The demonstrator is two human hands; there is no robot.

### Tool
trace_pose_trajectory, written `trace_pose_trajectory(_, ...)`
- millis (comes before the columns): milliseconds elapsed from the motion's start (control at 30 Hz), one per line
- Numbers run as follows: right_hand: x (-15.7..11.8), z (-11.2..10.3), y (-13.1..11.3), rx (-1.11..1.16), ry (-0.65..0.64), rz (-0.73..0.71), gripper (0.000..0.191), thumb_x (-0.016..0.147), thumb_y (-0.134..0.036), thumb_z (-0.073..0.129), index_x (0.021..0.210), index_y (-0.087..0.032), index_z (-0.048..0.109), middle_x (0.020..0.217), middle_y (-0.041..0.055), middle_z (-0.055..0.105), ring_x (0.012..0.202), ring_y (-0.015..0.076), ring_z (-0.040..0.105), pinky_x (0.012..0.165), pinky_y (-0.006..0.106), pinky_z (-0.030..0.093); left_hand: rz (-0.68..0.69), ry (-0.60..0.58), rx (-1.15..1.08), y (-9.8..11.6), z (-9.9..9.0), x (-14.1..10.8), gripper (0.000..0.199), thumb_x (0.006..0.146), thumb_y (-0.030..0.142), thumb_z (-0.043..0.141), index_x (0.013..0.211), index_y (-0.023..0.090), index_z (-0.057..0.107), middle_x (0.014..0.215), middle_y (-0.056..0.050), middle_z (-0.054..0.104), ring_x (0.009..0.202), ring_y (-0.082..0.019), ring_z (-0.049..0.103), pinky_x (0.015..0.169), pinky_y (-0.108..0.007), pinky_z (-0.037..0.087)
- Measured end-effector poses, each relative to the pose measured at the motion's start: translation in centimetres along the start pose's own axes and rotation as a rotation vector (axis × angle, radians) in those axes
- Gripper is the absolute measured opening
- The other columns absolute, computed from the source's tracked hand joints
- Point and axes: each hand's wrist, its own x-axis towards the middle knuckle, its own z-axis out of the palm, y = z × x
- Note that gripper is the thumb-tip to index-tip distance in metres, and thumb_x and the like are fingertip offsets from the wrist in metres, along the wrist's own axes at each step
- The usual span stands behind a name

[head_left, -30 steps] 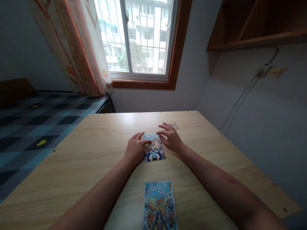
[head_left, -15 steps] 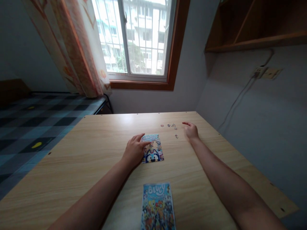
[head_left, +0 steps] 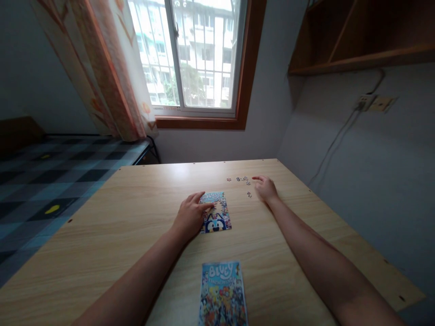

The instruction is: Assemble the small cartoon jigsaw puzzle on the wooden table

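A partly assembled jigsaw puzzle (head_left: pixel 216 225) lies flat on the wooden table, with a bare gap in its middle and a blue cartoon dog's face along the near side. My left hand (head_left: pixel 191 213) rests over its left edge, fingers spread, one fingertip at the gap. Beyond it to the right lie several loose puzzle pieces (head_left: pixel 245 179). Just right of these, my right hand (head_left: pixel 267 188) is low over the table, index finger stretched toward them; nothing shows in it, and its other fingers are partly hidden. A separate loose cluster of pieces (head_left: pixel 249 194) sits nearer to me.
A Bluey picture sheet (head_left: pixel 222 294) lies on the table (head_left: pixel 136 203) close to me, between my forearms. A checked bed (head_left: pixel 78 167) stands at the left, a window (head_left: pixel 204 59) beyond the table. On the right wall are a shelf (head_left: pixel 340 63) and a plugged-in cable (head_left: pixel 331 145).
My right hand has moved slightly left, closer to the loose pieces. My left hand stays on the puzzle. The view has shifted a little.
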Motion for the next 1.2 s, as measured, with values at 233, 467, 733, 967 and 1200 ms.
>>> trace_pose_trajectory(233,0.1,0.3,0.2,-0.081,-0.05,-0.074,0.04,0.081,-0.014,0.05,0.112,-0.018,0.075,0.118,0.0106,0.073,0.115,0.0251,0.063,0.109,0.039,0.044,-0.005,0.005,-0.021,0.0,-0.1,0.0,0.043,0.082,0.009,0.058,0.11,0.034,0.08,0.14,-0.008,0.063,0.126,-0.032,0.058,0.106,-0.055,0.05)
trace_pose_trajectory(467,-1.4,1.2,-1.9,-0.203,-0.211,-0.216,0.042,0.098,-0.043,0.051,0.136,-0.029,0.064,0.153,0.0108,0.05,0.15,0.036,0.029,0.121,0.067,0.014,-0.247,0.307,-0.25,-1.8,0.1,0.2,0.048,0.082,0.007,0.043,0.107,0.024,0.08,0.122,-0.007,0.071,0.116,-0.025,0.064,0.108,-0.046,0.051)
trace_pose_trajectory(733,-2.1,0.9,-4.8,-0.456,-0.436,-0.236,0.053,0.106,-0.049,0.031,0.15,-0.027,0.05,0.169,0.0122,0.02,0.157,0.0361,0.005,0.119,0.07,0.001,-0.397,0.319,-0.419,-1.8,-0.3,0.5,0.048,0.082,0.011,0.043,0.117,0.018,0.074,0.122,-0.009,0.07,0.115,-0.026,0.065,0.109,-0.043,0.05)
trace_pose_trajectory(967,-3.3,-1.0,-5.9,-0.263,-0.286,-0.446,0.021,0.09,-0.028,0.057,0.095,-0.022,0.076,0.163,0.008,0.036,0.157,0.0332,0.01,0.122,0.068,0.001,-0.46,0.328,-0.462,-1.7,-0.5,0.4,0.046,0.082,0.013,0.045,0.122,0.014,0.068,0.122,-0.012,0.069,0.108,-0.026,0.068,0.103,-0.044,0.053)
trace_pose_trajectory(1200,-3.2,-2.1,-5.4,-0.183,-0.403,-0.57,0.06,0.066,-0.002,0.053,0.113,-0.03,0.076,0.16,0.0024,0.041,0.157,0.0328,0.013,0.12,0.073,0.004,-0.468,0.312,-0.471,-1.6,-0.5,0.4,0.044,0.081,0.015,0.048,0.121,0.013,0.068,0.121,-0.014,0.069,0.108,-0.027,0.067,0.1,-0.046,0.054)
